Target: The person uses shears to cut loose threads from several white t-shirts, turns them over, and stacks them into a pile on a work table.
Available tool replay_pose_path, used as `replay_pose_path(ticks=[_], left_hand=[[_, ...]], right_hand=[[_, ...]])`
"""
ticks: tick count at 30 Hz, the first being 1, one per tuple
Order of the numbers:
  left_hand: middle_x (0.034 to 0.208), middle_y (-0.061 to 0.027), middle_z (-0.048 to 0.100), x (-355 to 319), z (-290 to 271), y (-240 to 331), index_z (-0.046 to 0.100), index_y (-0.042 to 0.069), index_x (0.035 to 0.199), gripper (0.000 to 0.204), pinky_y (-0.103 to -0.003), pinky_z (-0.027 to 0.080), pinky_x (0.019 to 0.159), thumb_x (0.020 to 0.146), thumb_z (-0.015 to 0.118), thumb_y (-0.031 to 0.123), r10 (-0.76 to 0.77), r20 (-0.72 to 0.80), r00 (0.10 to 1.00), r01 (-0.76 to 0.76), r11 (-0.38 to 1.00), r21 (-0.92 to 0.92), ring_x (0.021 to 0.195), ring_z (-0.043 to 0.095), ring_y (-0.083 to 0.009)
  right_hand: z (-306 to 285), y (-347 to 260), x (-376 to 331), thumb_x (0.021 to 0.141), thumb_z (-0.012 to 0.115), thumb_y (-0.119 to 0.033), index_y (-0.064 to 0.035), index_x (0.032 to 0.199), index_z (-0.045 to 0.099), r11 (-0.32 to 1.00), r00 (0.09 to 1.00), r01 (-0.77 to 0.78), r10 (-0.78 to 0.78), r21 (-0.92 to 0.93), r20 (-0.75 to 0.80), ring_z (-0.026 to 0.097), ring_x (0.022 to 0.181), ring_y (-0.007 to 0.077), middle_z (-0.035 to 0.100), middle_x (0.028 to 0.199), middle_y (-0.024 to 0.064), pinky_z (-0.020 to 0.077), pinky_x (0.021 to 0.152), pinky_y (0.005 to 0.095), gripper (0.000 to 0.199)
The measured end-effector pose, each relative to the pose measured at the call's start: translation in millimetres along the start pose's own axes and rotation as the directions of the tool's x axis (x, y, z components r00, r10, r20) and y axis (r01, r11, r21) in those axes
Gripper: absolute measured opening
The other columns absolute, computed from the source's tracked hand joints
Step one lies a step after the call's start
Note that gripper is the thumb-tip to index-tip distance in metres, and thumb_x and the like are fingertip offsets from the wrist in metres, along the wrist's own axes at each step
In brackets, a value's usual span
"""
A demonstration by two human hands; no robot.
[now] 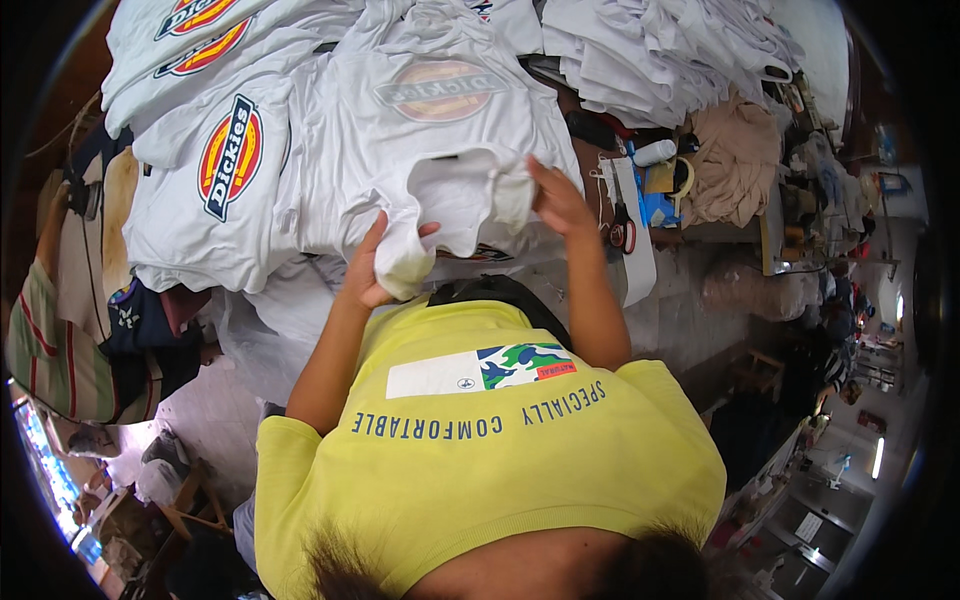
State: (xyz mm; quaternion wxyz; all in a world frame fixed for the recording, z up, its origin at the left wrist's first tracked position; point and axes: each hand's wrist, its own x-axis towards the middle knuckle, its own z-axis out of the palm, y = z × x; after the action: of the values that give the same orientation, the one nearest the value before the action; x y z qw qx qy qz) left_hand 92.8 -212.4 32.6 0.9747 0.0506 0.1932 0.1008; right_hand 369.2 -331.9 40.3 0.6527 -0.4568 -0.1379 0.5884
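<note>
A white T-shirt (340, 130) lies spread in front of me, its neck opening toward my body. A pale print shows through its cloth. My left hand (375, 262) is closed on one side of the neckline, thumb on top of the bunched fabric. On the other side of the opening, my right hand (557, 200) pinches the shirt's edge, the cloth partly hiding its fingers. Between the hands the neck gapes, showing the inside of the shirt. More white T-shirts with a bold printed emblem (231, 158) lie to the left.
At the back right is a heap of white garments (670, 55). Scissors (622, 232), a tape roll (684, 178) and beige cloth (735, 160) lie on the right. A person in a striped garment (55, 350) stands at the left edge. Plastic-wrapped goods (745, 285) lie lower right.
</note>
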Motion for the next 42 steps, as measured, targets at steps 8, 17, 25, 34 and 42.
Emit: replay_pose_path(ticks=[8,17,25,34,42], left_hand=[[0.086,-0.0153,0.062,-113,28,62,0.059,-0.005,0.085,0.03,-0.036,0.047,0.072,0.081,0.061,0.024,0.764,0.337,0.55,-0.769,0.305,0.562,0.077,0.06,-0.0254],[0.1,-0.0148,0.058,-247,-80,165,0.054,-0.005,0.104,0.04,-0.036,0.044,0.082,0.082,0.057,0.029,0.451,0.046,0.891,-0.215,0.33,0.919,0.088,0.055,-0.0252],[0.121,-0.0129,0.051,-80,19,241,0.041,-0.005,0.124,0.044,-0.032,0.041,0.094,0.092,0.042,0.025,0.475,0.5,0.724,-0.671,0.651,0.354,0.112,0.049,-0.0229],[0.089,0.0004,0.057,-7,-41,210,0.05,0.001,0.12,0.044,-0.021,0.038,0.064,0.084,0.056,0.026,0.708,-0.114,0.697,-0.046,0.202,0.978,0.075,0.049,-0.0071],[0.098,-0.0047,0.055,-95,-113,94,0.052,0.004,0.116,0.036,-0.024,0.042,0.076,0.083,0.062,0.015,0.797,-0.071,0.6,-0.028,0.11,0.994,0.082,0.053,-0.0125]], right_hand=[[-36,-54,-149,0.07,0.073,-0.035,0.0033,0.104,0.053,0.76,0.794,0.569,-0.607,0.315,0.029,0.056,0.1,0.033,0.059,0.104,0.0175,0.0468,0.087,0.0451,0.054],[-89,-62,-213,0.072,0.069,-0.026,0.0033,0.106,0.052,0.701,0.696,0.709,-0.713,-0.073,-0.09,0.06,0.087,0.0263,0.06,0.1,0.0167,0.0499,0.078,0.0394,0.048],[-27,-138,0,0.087,0.055,-0.023,-0.001,0.107,0.056,0.854,0.828,0.48,-0.516,0.201,0.217,0.059,0.092,0.0191,0.061,0.104,0.01,0.0473,0.083,0.0325,0.03],[-83,-44,58,0.086,0.058,-0.029,-0.0023,0.107,0.058,0.563,0.889,0.12,-0.427,-0.818,-0.164,0.056,0.078,0.0105,0.061,0.088,0.0038,0.0429,0.07,0.0229,0.034],[-80,29,-87,0.078,0.068,-0.024,-0.0026,0.1,0.061,0.296,0.855,-0.06,-0.477,-0.953,-0.202,0.047,0.066,0.0117,0.052,0.083,0.0047,0.0416,0.066,0.023,0.032]])
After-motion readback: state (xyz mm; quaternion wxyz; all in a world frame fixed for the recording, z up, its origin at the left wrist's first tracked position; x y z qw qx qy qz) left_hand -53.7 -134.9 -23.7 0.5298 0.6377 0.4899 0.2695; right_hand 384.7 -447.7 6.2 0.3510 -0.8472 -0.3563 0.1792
